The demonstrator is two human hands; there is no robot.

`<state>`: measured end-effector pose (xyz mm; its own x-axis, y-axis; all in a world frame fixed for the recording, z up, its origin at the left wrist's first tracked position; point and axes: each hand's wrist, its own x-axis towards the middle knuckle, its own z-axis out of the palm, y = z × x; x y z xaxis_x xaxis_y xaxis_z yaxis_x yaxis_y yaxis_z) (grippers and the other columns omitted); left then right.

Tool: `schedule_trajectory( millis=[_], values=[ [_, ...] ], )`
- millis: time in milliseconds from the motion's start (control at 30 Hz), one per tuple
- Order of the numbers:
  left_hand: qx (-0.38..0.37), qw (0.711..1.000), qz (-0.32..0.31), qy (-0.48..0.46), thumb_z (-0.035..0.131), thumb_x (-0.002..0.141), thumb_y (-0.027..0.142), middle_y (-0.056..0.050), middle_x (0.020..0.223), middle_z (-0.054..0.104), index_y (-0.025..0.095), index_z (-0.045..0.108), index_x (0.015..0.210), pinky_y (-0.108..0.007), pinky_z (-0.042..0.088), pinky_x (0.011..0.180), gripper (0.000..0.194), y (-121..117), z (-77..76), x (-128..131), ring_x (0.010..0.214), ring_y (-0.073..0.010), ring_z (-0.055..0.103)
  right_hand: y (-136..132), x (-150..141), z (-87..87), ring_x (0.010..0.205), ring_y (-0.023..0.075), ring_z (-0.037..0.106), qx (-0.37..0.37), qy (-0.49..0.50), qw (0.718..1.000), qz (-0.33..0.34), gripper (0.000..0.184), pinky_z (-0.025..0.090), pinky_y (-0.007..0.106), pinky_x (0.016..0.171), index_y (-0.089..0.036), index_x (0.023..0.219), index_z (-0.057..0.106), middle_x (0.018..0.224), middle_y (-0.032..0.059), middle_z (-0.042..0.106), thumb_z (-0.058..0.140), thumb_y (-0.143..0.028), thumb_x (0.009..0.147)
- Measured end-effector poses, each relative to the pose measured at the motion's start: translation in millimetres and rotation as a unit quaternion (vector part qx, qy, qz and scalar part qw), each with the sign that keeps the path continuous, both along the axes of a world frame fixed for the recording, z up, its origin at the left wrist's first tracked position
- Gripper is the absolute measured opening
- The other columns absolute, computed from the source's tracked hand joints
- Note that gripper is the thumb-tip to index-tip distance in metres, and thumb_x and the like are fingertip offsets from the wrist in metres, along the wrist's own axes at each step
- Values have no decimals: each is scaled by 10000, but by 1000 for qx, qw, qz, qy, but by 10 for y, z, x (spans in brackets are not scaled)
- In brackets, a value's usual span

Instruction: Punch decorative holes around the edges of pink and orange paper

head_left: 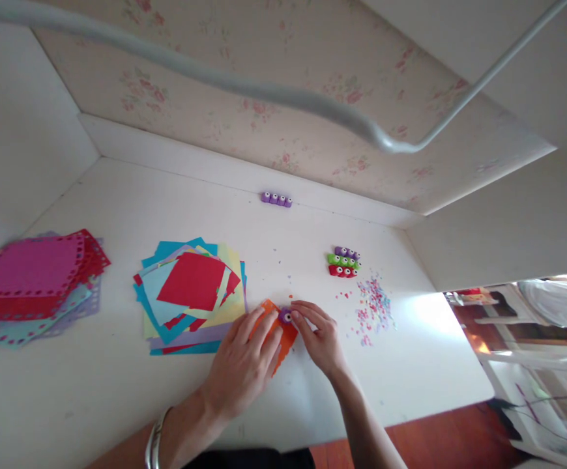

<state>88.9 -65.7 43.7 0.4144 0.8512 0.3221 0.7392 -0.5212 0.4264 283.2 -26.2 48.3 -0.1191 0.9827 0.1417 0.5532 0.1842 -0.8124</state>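
Observation:
A sheet of orange paper (287, 339) lies near the front of the white table, its lower edge cut in a scalloped pattern. My left hand (244, 355) rests over its left part, fingers bent and holding it. At the sheet's upper right edge sits a small purple paper punch (285, 316) with a white button. My right hand (319, 335) grips this punch between thumb and fingers. The fingertips of my left hand are close beside the punch. What lies under my left palm is hidden.
Left of my hands is a stack of coloured paper (190, 280); farther left lie sheets with punched edges (34, 267). Purple punches (276, 199) line the back. More punches (344, 262) and scattered paper confetti (375, 303) are at right. A white rail (225, 78) crosses above.

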Motion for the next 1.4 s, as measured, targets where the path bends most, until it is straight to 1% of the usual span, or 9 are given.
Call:
schedule_trajectory(
  millis=[100, 233, 367, 633, 733, 833, 1000, 1200, 1400],
  values=[
    [-30, 998, -62, 14, 498, 964, 305, -77, 1312, 625, 202, 627, 1230, -439, 353, 1106, 313, -42, -3, 26, 1249, -266, 527, 12, 10, 10, 1018, 233, 681, -23, -8, 1000, 3, 184, 555, 406, 933, -279, 1031, 766, 1099, 64, 725, 625, -315, 918],
    [-58, 995, -83, 26, 513, 951, 428, -84, 1364, 593, 203, 567, 1324, -468, 270, 1147, 439, -92, -87, 73, 1296, -277, 486, 17, -3, 4, 1004, 227, 687, -58, -6, 998, 12, 184, 557, 402, 935, -275, 1026, 769, 1080, 58, 733, 635, -326, 911],
    [-55, 995, -78, 33, 466, 974, 443, -81, 1393, 572, 202, 544, 1352, -460, 226, 1159, 455, -119, -138, 83, 1314, -266, 469, 24, -18, 8, 989, 223, 688, -55, -9, 998, 9, 174, 556, 395, 930, -274, 1002, 774, 1060, 57, 733, 636, -327, 910],
    [-45, 995, -68, 55, 436, 985, 444, -66, 1421, 549, 208, 530, 1371, -463, 225, 1149, 462, -137, -182, 92, 1322, -279, 451, 40, -28, 8, 971, 204, 688, -59, -10, 998, 9, 159, 557, 355, 912, -269, 990, 777, 1045, 47, 731, 651, -309, 903],
    [-43, 995, -70, 61, 432, 987, 443, -64, 1414, 554, 210, 529, 1370, -462, 226, 1148, 459, -138, -181, 93, 1323, -273, 447, 48, -18, 6, 984, 207, 686, -78, -12, 997, 11, 178, 552, 352, 916, -273, 1010, 778, 1069, 44, 728, 652, -334, 900],
    [-45, 994, -73, 63, 423, 993, 433, -59, 1421, 546, 211, 513, 1381, -455, 215, 1152, 456, -133, -172, 93, 1335, -263, 434, 72, 1, 14, 1000, 212, 684, -114, 0, 993, 11, 200, 549, 347, 916, -278, 1022, 778, 1095, 40, 722, 656, -370, 893],
    [-45, 994, -76, 69, 419, 995, 430, -60, 1430, 536, 208, 503, 1386, -454, 205, 1153, 457, -119, -156, 95, 1345, -260, 420, 127, 22, 45, 1023, 223, 677, -156, 0, 987, 25, 215, 531, 357, 941, -286, 1004, 784, 1105, 37, 719, 648, -408, 891],
    [-42, 994, -74, 72, 396, 1002, 426, -61, 1442, 526, 202, 512, 1377, -443, 210, 1145, 451, -131, -151, 90, 1328, -254, 439, 177, 46, 44, 1065, 227, 662, -136, -10, 990, 36, 246, 510, 382, 974, -277, 1080, 758, 1142, 52, 711, 604, -386, 921],
    [-40, 994, -79, 71, 413, 997, 416, -70, 1416, 550, 185, 525, 1367, -446, 209, 1145, 450, -116, -137, 89, 1314, -256, 450, 237, 65, 69, 1019, 216, 674, -146, -5, 987, 68, 177, 529, 361, 930, -294, 983, 785, 1057, 34, 735, 642, -352, 896]
  ],
)
